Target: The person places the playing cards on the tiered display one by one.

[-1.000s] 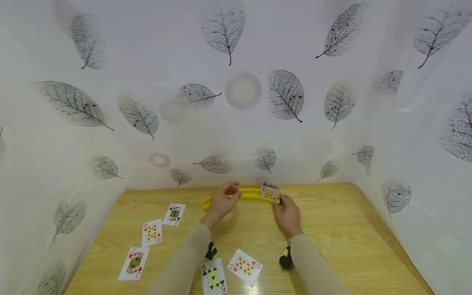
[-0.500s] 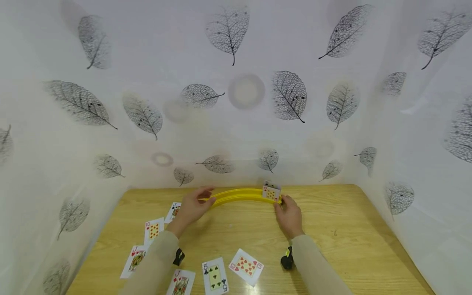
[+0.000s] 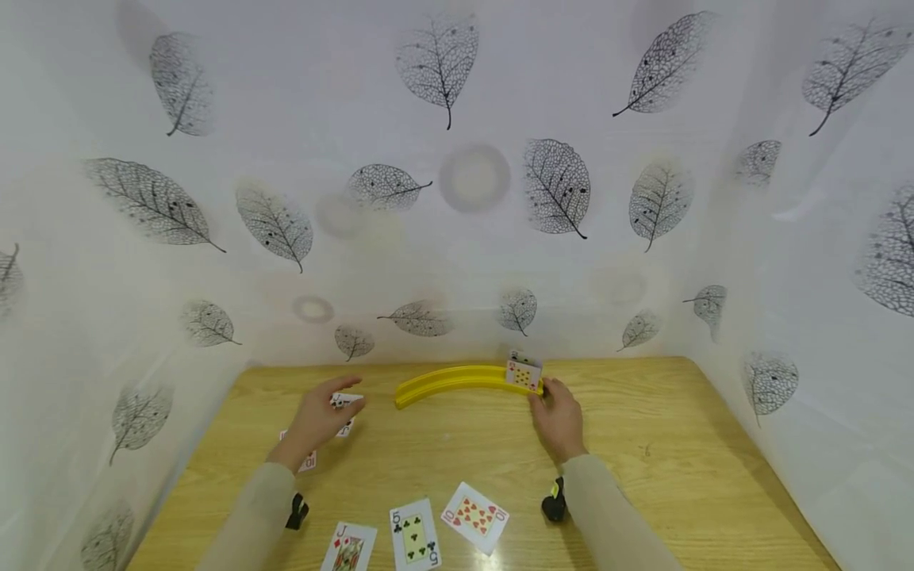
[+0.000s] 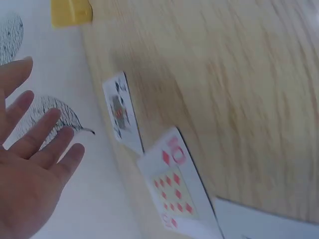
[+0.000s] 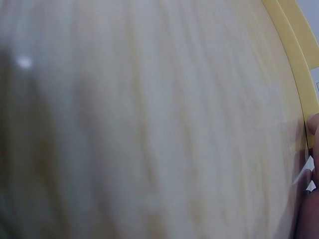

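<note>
My left hand (image 3: 317, 419) hovers over the left side of the table, empty, fingers spread and relaxed. Under its fingers lies a black-suited jack (image 4: 119, 108), partly covered in the head view. Nearer the wrist is the ten of diamonds (image 4: 175, 186), mostly hidden by the hand in the head view. At the back stands a curved yellow card holder (image 3: 443, 381). Its right end is gripped by my right hand (image 3: 559, 420), the thumb (image 5: 313, 123) against its front. Upright beside those fingers, a red-pip playing card (image 3: 524, 375) stands in the holder with another card (image 3: 524, 358) behind it.
Face up along the front lie a jack of diamonds (image 3: 350, 549), a five of clubs (image 3: 414, 535) and a ten of hearts (image 3: 474, 519). A leaf-patterned white curtain (image 3: 471, 262) closes off the back and both sides of the wooden table (image 3: 643, 476).
My left hand has moved left from the middle of the card holder, past its left end, to above the black-suited jack. The right hand stays at the holder's right end.
</note>
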Demonstrator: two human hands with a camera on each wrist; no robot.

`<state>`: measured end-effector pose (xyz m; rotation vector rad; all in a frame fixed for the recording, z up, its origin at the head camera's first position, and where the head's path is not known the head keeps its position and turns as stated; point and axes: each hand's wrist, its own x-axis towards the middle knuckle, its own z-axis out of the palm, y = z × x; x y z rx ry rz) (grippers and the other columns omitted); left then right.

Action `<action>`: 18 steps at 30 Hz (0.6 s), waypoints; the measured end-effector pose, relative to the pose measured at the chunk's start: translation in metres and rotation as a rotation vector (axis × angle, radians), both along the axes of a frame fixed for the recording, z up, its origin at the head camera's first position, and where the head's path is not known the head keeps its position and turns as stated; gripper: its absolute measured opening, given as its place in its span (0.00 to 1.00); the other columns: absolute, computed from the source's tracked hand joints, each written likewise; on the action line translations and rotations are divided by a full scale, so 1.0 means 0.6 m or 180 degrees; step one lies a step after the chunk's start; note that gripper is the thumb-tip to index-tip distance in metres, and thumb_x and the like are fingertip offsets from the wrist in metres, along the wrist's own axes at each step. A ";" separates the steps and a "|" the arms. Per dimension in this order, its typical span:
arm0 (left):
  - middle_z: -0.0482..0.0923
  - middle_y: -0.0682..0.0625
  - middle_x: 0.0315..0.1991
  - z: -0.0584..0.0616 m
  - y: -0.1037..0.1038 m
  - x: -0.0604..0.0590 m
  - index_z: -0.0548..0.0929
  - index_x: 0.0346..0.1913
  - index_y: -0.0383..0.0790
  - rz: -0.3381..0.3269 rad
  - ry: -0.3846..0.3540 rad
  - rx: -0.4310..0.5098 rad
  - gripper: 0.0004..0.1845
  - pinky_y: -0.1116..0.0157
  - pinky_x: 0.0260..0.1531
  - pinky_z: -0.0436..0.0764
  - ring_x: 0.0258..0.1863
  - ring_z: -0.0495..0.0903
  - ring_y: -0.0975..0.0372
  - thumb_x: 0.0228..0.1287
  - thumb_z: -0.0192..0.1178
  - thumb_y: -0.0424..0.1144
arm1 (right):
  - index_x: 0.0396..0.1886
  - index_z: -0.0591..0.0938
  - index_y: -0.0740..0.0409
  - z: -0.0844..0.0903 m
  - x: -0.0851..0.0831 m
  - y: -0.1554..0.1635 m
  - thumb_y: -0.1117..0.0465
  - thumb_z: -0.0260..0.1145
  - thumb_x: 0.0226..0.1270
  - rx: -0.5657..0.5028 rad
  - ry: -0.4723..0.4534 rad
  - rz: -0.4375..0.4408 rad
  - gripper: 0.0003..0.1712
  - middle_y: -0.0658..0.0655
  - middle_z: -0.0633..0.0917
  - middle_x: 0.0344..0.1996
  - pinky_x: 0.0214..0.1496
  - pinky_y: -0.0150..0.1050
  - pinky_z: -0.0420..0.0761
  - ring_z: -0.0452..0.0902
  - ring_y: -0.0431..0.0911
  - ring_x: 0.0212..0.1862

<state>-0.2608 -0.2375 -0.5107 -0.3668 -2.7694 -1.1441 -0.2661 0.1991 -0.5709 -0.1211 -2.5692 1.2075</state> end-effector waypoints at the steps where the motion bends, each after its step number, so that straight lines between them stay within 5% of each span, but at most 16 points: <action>1: 0.79 0.34 0.68 -0.002 -0.009 0.001 0.79 0.71 0.38 0.0031 -0.0029 -0.0046 0.28 0.35 0.66 0.76 0.68 0.76 0.37 0.73 0.69 0.44 | 0.68 0.78 0.70 -0.001 0.000 0.001 0.58 0.67 0.77 -0.0009 -0.0030 0.0002 0.27 0.73 0.77 0.69 0.78 0.64 0.68 0.70 0.69 0.74; 12: 0.71 0.30 0.73 -0.014 -0.055 0.008 0.74 0.73 0.33 0.0166 -0.0276 -0.0461 0.35 0.30 0.70 0.68 0.73 0.67 0.31 0.71 0.70 0.48 | 0.66 0.80 0.70 -0.015 -0.012 0.011 0.58 0.69 0.76 0.0087 0.0068 -0.0021 0.26 0.73 0.80 0.66 0.77 0.63 0.71 0.73 0.67 0.73; 18: 0.64 0.22 0.74 -0.028 -0.066 0.003 0.70 0.77 0.36 0.0271 -0.0382 -0.0903 0.42 0.17 0.67 0.49 0.74 0.58 0.23 0.67 0.71 0.55 | 0.67 0.79 0.70 -0.009 -0.009 0.008 0.57 0.68 0.76 0.0024 0.0043 0.0007 0.27 0.73 0.79 0.67 0.77 0.64 0.70 0.71 0.68 0.74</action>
